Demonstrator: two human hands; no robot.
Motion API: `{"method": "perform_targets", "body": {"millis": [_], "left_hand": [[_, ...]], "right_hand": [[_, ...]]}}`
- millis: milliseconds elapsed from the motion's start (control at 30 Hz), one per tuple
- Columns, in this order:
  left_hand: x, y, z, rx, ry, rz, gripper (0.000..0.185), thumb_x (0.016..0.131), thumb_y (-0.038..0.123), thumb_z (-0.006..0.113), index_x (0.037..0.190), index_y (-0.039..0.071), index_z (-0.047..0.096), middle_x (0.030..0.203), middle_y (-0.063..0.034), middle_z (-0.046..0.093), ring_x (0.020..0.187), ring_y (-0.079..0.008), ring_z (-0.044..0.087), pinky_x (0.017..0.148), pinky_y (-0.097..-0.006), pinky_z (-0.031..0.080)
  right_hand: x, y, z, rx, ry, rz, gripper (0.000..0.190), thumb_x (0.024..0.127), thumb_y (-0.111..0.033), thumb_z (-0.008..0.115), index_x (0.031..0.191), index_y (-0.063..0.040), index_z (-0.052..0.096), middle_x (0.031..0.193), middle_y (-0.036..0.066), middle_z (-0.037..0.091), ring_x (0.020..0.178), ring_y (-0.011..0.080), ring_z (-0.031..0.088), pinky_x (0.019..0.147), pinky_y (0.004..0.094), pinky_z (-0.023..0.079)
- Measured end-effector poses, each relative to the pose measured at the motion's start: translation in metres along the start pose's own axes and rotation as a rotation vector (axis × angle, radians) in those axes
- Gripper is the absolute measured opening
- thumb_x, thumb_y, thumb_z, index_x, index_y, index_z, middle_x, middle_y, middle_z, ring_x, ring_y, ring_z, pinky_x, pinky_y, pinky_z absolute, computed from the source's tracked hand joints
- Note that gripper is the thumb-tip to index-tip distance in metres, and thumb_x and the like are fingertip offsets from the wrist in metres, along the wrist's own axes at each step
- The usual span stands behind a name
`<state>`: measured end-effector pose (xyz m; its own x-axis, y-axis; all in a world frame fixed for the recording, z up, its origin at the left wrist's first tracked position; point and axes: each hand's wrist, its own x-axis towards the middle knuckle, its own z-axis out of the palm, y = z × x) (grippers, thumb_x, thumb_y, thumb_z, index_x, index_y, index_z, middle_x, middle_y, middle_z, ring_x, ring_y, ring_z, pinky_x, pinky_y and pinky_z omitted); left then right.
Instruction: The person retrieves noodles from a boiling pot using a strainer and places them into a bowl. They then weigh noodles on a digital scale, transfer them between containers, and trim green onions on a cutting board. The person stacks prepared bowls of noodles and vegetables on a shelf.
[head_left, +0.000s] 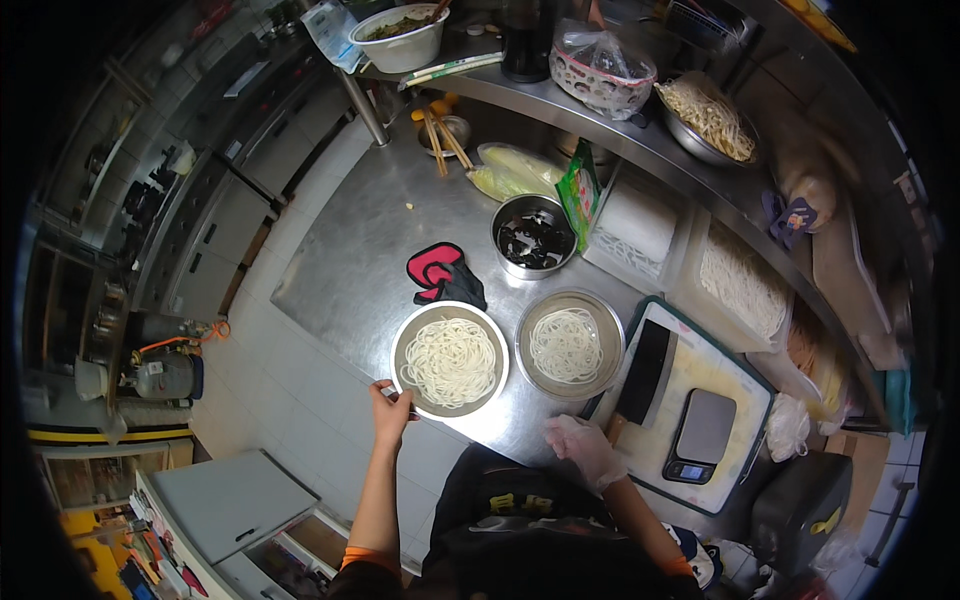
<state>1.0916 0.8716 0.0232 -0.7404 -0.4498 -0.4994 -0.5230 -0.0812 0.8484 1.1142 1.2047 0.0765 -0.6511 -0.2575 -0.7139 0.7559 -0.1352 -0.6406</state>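
My left hand (391, 409) pinches the near left rim of a round metal bowl of pale noodles (450, 362), thumb over the edge. To its right, a second metal bowl of noodles (566, 345) stands a little apart. My right hand (585, 448), in a clear plastic glove, is below that second bowl with its fingers curled; whether anything is inside them cannot be seen. A cleaver (646, 375) and a digital kitchen scale (701, 435) lie on a cutting board (731, 367) at the right. A black and red oven mitt (446, 277) touches or nearly touches the left bowl's far side.
Behind the bowls stands a metal pot of dark food in liquid (534, 236). Plastic tubs of noodles (742, 285) line the right back. A metal shelf (600, 124) overhangs the steel table (337, 225) and bears a basin of bean sprouts (709, 124). Chopsticks (442, 142) rest in a small bowl.
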Motion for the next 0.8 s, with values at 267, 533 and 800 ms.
{"method": "perform_targets", "body": {"millis": [267,533,800], "left_hand": [[0.005,-0.01,0.01,-0.077,0.016,0.135,0.028,0.074,0.005,0.058,0.1,0.0,0.05,0.064,-0.0005,0.05,0.051,-0.0072,0.043,0.044,-0.0229,0.034],[-0.063,0.0,-0.044,-0.3,0.172,-0.037,0.029,0.073,0.006,0.06,0.099,0.006,0.049,0.053,0.0032,0.044,0.037,-0.0058,0.033,0.034,-0.0222,0.023],[-0.074,0.009,-0.184,-0.33,0.46,0.018,0.025,0.073,0.005,0.057,0.097,0.007,0.049,0.066,0.0,0.053,0.042,-0.0052,0.04,0.033,-0.0208,0.028]], "right_hand": [[-0.024,0.001,-0.015,0.025,0.048,0.046,0.02,0.089,-0.022,0.052,0.083,-0.004,0.059,0.069,0.001,0.053,0.06,0.0088,0.045,0.057,0.0209,0.036],[0.013,-0.011,0.016,-0.276,-0.202,0.022,0.027,0.09,-0.018,0.054,0.11,-0.001,0.058,0.082,0.004,0.06,0.067,0.0082,0.049,0.064,0.0199,0.041],[0.161,-0.106,0.147,-1.503,0.224,-0.91,0.076,0.079,-0.031,0.066,0.139,-0.003,0.028,0.137,0.029,0.029,0.105,0.0417,0.051,0.088,0.042,0.044]]}}
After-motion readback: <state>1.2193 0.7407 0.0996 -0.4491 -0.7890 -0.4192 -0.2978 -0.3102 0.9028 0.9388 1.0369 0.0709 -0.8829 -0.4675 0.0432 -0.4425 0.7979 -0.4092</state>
